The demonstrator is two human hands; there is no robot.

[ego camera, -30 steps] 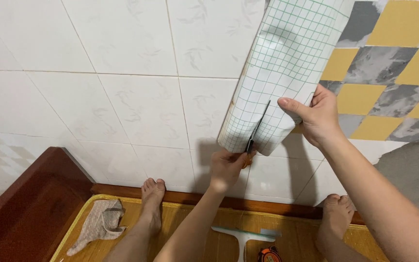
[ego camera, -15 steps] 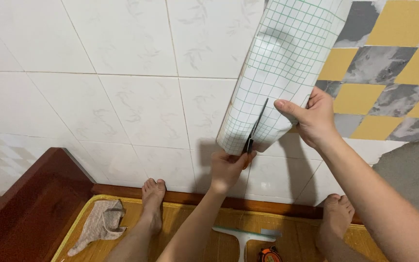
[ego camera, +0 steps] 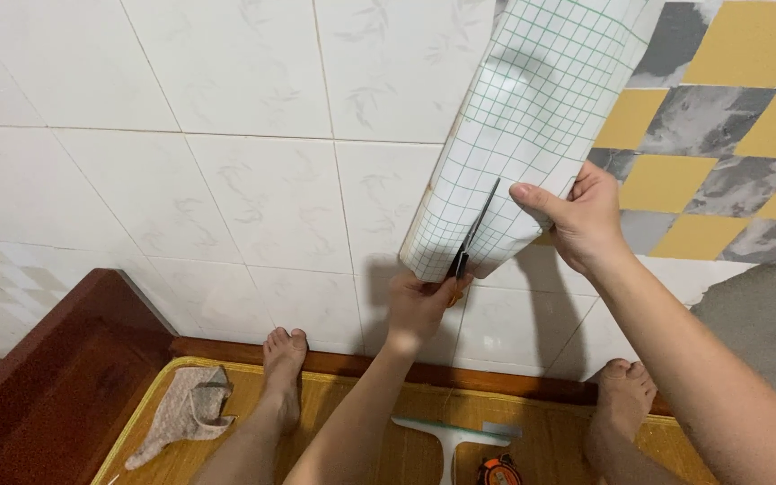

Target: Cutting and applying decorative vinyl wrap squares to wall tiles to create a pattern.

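Since the pic half a sec before, not much had changed: the scissors (ego camera: 473, 229) sat a tiny bit higher in the cut, and both hands had stayed on the job. The right thumb had slid a little along the sheet's edge.

No boxes or bowls showed, so nothing was inside anything.

The gridded sheet (ego camera: 532, 126) was white w/ thin green lines. It hung curled off the wall, its top out of view. Its bottom end sat just above the left hand (ego camera: 419, 305) and right beside the right hand (ego camera: 586, 220).

The left hand was clenched round the scissors' handles and pointed the dark blades up into the sheet. The right hand pinched the sheet's right edge, thumb in front, fingers behind.

The wall (ego camera: 226, 135) had big white tiles. To the right of the sheet, yellow and grey squares (ego camera: 720, 117) covered part of it.

Down low, two bare feet stood on a woven mat (ego camera: 379, 404) by a dark wood frame (ego camera: 65, 359). A crumpled cloth (ego camera: 186, 409) lay on the mat at the left. A squeegee (ego camera: 451, 440) and a tape measure (ego camera: 498, 471) lay between the legs, well apart from both hands.
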